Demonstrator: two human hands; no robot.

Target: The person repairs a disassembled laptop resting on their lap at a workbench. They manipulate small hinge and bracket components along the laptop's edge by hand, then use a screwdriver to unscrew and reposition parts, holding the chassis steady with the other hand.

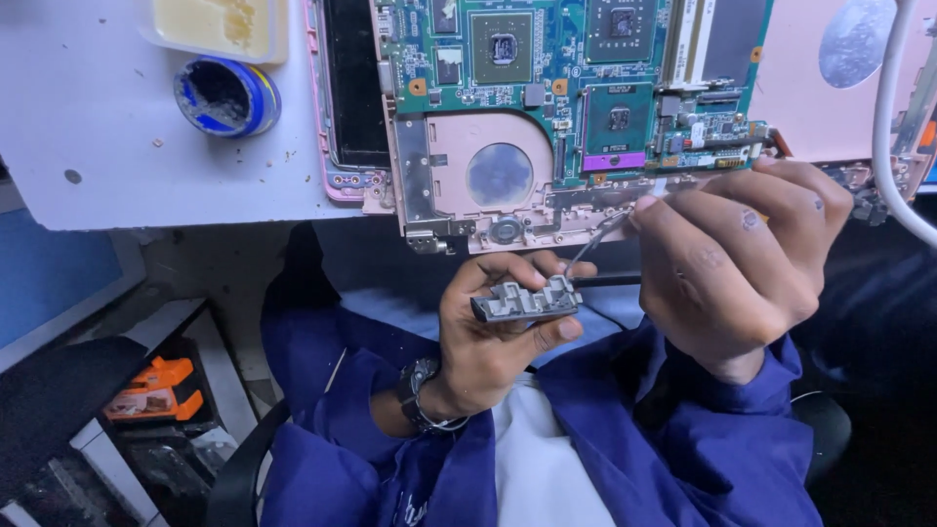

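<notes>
Head view looks down over the edge of a white table [117, 146] onto the person's lap, both arms in blue sleeves. Left hand [488, 332], with a wristwatch [422, 395] on the wrist, is closed around a small grey metal bracket [524, 300], gripping it between thumb and curled fingers just below the table's edge. Right hand [732, 263] is clamped on a thin tool with a black shaft [605, 280], whose end meets the right end of the bracket; a slim metal tip [597, 239] rises from that spot towards the board above. Whether the tool touches the bracket or only overlaps it I cannot tell.

Above the hands, an opened laptop base in a pale pink shell [468, 166] overhangs the table's edge, with a green motherboard [566, 68] bared on it, carrying several square chips and a round opening in the shell beneath. To the left on the table sits a small round blue tin [226, 96] of grey paste, and beside it, at the top edge, a cream tray [220, 24], partly cut off. A white cable [883, 127] curves down at the far right. Down at the lower left, beside the chair, lies an orange and black object [156, 390] among dark clutter.
</notes>
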